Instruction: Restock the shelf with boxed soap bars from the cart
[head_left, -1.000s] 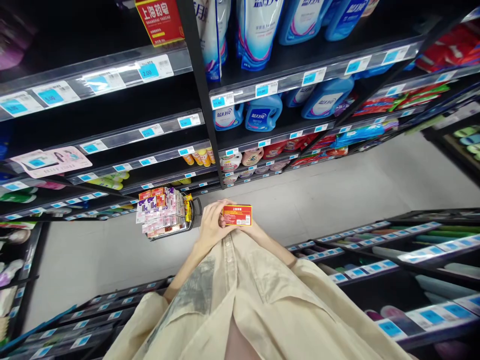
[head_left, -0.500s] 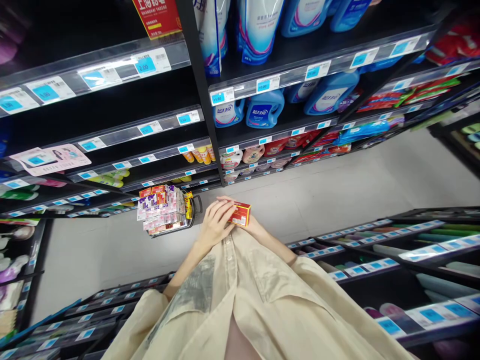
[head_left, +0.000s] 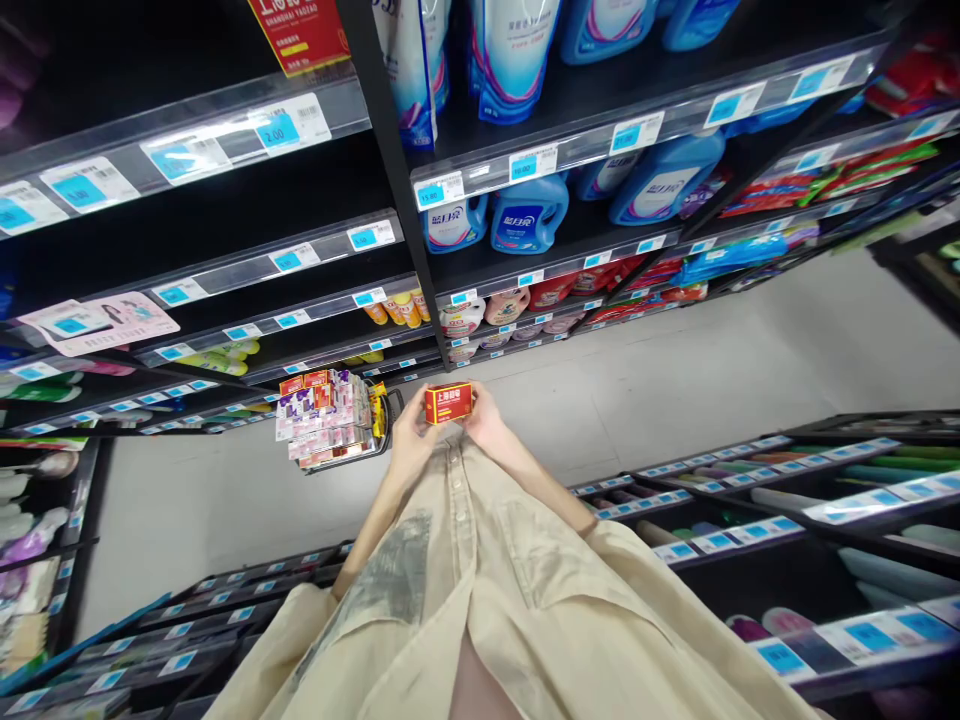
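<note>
I hold a small red soap box [head_left: 448, 402] with yellow lettering in front of my chest, gripped from both ends. My left hand [head_left: 411, 440] closes on its left end and my right hand [head_left: 485, 420] closes on its right end. The box's printed front face is turned up toward me. Just left of my hands stands a basket [head_left: 330, 420] stacked with several small boxes, red ones on top.
Dark shelving with blue price tags [head_left: 277, 130] rises ahead; a matching red soap box [head_left: 300, 32] sits on the top left shelf. Blue detergent jugs [head_left: 529, 215] and refill pouches [head_left: 514, 55] fill the shelves to the right. Low shelves [head_left: 787, 500] flank a grey floor aisle.
I have turned the red box over in my hands, from its label side to its red front, and shifted it a little left and up.
</note>
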